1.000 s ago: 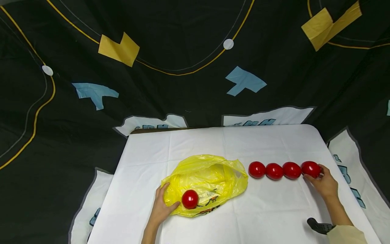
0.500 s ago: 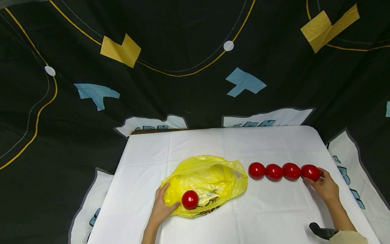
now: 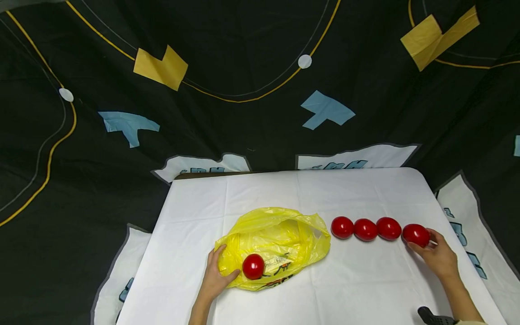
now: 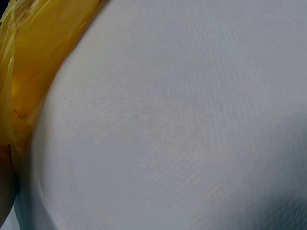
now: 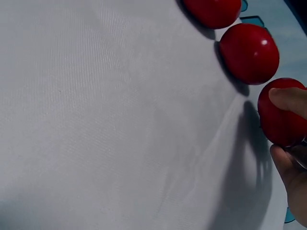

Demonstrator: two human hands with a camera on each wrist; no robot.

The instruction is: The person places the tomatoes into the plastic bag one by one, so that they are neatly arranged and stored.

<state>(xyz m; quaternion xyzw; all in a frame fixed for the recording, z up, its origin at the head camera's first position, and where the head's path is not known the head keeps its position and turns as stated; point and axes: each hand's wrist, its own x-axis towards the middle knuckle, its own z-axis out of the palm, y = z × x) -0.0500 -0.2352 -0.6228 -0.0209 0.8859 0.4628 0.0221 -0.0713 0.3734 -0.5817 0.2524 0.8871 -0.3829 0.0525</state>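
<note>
In the head view a yellow plastic bag (image 3: 280,234) lies on the white-covered table, its wide mouth facing up. My left hand (image 3: 215,276) holds the bag's near left end, thumb and fingers spread around it. One glossy red tomato (image 3: 253,266) sits on the bag near that thumb. At the right end of a row of tomatoes, my right hand (image 3: 440,257) grips a tomato (image 3: 416,235) between thumb and fingers. Beside it stand three more: a near one (image 3: 388,228), a middle one (image 3: 365,229) and the leftmost (image 3: 342,227). Some right fingers are hidden behind the held tomato.
A white cloth (image 3: 345,289) covers the table. Behind it hangs a black curtain (image 3: 243,131) with yellow and blue shapes. A black strap (image 3: 434,317) shows at my right wrist.
My right hand has drawn the end tomato slightly toward me and to the right, out of line with the row. My left hand and the bag stay where they were.
</note>
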